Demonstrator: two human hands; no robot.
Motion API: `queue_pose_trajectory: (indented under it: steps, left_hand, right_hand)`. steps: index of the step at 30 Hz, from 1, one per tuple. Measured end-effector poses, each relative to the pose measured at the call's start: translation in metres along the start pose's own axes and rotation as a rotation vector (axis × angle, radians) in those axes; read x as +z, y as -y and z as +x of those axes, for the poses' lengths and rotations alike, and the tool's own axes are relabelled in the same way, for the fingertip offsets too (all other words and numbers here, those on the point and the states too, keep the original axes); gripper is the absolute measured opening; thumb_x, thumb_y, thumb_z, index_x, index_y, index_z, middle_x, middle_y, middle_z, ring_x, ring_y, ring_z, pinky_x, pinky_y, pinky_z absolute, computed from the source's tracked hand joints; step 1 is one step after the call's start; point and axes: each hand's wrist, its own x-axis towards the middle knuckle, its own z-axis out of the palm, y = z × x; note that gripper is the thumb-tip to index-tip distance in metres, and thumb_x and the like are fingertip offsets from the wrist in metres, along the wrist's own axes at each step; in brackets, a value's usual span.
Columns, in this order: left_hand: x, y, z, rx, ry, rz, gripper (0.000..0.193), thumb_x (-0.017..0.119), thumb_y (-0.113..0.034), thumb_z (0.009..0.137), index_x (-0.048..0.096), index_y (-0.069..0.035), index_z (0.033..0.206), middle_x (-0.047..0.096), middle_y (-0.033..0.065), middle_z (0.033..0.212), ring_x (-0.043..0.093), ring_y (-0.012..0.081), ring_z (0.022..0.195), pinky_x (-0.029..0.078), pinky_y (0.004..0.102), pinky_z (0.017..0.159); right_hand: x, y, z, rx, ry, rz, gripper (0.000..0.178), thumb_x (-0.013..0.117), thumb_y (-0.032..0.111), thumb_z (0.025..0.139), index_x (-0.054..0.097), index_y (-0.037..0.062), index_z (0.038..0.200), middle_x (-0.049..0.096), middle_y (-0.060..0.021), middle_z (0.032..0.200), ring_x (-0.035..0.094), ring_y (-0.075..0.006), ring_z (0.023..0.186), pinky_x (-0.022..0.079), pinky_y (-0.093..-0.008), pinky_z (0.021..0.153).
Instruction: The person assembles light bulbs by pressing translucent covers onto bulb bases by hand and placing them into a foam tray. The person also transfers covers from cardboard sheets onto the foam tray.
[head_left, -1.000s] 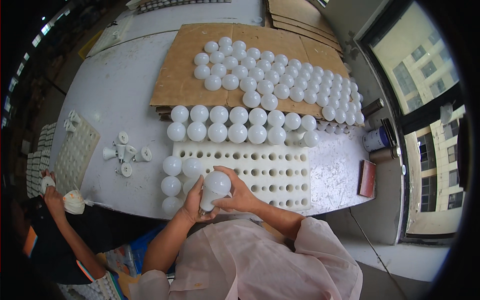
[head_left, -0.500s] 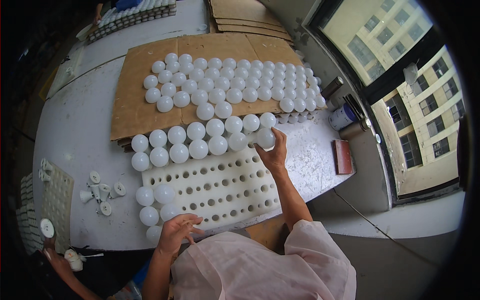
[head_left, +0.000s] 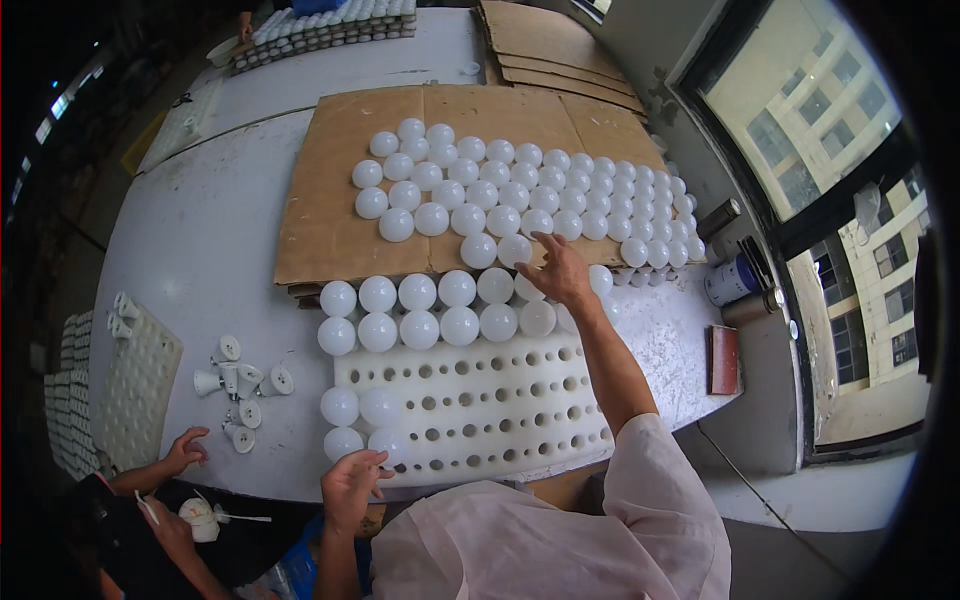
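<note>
Currently, the white dome [head_left: 511, 249] sits by the near edge of the cardboard sheet [head_left: 330, 205], just left of the right hand [head_left: 553, 268], thumb and fingers spread toward it; contact, long axis unclear. Left hand [head_left: 351, 487], farther off, fingers loosely parted, hangs by the near-left corner of the foam tray [head_left: 480, 386].

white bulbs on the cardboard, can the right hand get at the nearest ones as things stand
Very likely yes: the right hand is at the near side of the cardboard, right beside one of the nearest white bulbs, with nothing visible between.
</note>
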Motion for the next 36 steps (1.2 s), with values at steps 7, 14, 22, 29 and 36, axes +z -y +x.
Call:
queue_pose_trajectory:
  steps: [7,14,22,29,36]
  left_hand:
    - [-0.099,0.035,0.009,0.224,-0.73,0.14,0.026,0.055,-0.001,0.09,0.056,0.005,0.116,0.066,0.0126,0.11,0.066,0.0197,0.096,0.052,0.0244,0.069]
    - [-0.251,0.095,0.056,0.105,-0.824,1.144,0.056,0.049,0.015,0.077,0.045,0.001,0.13,0.049,0.0229,0.132,0.047,0.0378,0.122,0.038,0.0373,0.104]
    - [-0.308,0.106,0.08,0.267,-0.259,1.532,0.047,0.041,0.011,0.082,0.05,0.005,0.128,0.05,0.023,0.132,0.043,0.0369,0.127,0.03,0.0414,0.111]
    - [-0.28,0.123,0.072,-0.045,-0.352,1.189,0.054,0.073,0.0,0.068,0.05,0.006,0.117,0.057,0.0264,0.117,0.055,0.0413,0.111,0.044,0.0424,0.095]
    - [-0.211,0.116,0.034,-0.017,-0.777,0.347,0.044,0.067,-0.003,0.075,0.053,0.003,0.116,0.064,0.016,0.111,0.062,0.0187,0.084,0.05,0.0299,0.076]
  right_hand:
    - [-0.006,0.004,0.038,-0.009,0.116,-0.349,0.073,0.075,0.042,0.069,0.051,0.0127,0.131,0.061,-0.0184,0.113,0.061,-0.0348,0.102,0.049,-0.0437,0.086]
    - [-0.013,-0.046,-0.024,0.102,0.147,1.335,0.066,0.06,0.025,0.084,0.031,0.0081,0.14,0.056,-0.0149,0.118,0.064,-0.0269,0.092,0.057,-0.0298,0.064]
    - [0.014,0.018,-0.138,0.119,0.428,1.503,0.092,0.081,0.026,0.07,0.027,0.0131,0.143,0.052,-0.0224,0.125,0.065,-0.0287,0.09,0.056,-0.0337,0.068]
    - [0.017,0.052,-0.168,0.02,0.488,1.49,0.097,0.087,0.023,0.061,0.029,0.011,0.138,0.057,-0.0159,0.118,0.066,-0.0254,0.087,0.056,-0.0338,0.07]
    - [0.027,0.061,-0.171,0.011,0.539,1.418,0.101,0.089,0.025,0.057,0.031,0.0096,0.138,0.055,-0.0159,0.119,0.064,-0.0235,0.091,0.054,-0.0364,0.074]
